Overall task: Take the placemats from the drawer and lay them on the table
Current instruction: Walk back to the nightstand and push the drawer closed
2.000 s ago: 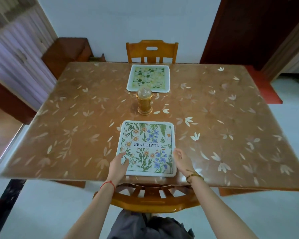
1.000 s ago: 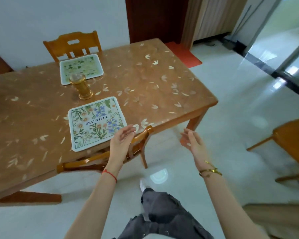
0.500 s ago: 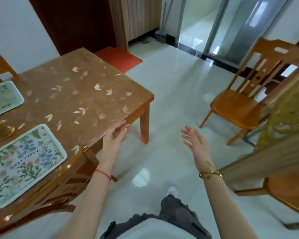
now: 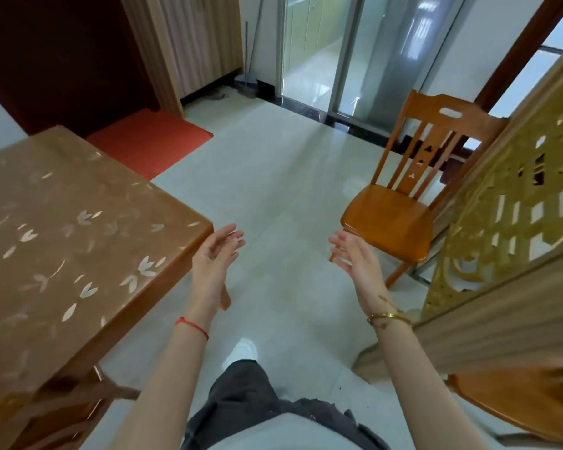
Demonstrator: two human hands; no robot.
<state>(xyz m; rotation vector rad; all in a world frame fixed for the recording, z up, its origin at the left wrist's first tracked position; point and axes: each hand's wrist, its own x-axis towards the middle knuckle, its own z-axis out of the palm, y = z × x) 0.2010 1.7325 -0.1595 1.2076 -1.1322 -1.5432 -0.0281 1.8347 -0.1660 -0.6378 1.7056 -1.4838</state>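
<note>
My left hand [image 4: 216,258] hangs in the air just right of the table's near right corner, palm turned inward, fingers apart, holding nothing. My right hand [image 4: 358,262] mirrors it over the pale tiled floor, also open with nothing in it. The brown table [image 4: 62,241] with its leaf-patterned cover fills the left side of the head view. No placemat and no drawer are in view.
An orange wooden chair [image 4: 400,216] stands on the floor to the right, by a gold carved screen [image 4: 507,222]. Another chair seat [image 4: 514,401] is at the lower right. A chair back [image 4: 46,414] sits under the table's near edge. A red mat [image 4: 147,141] lies by the dark door.
My view has swung right, away from the table; the two placemats and the amber jar have left the frame. Both hands came off the floral placemat and now hang open.
</note>
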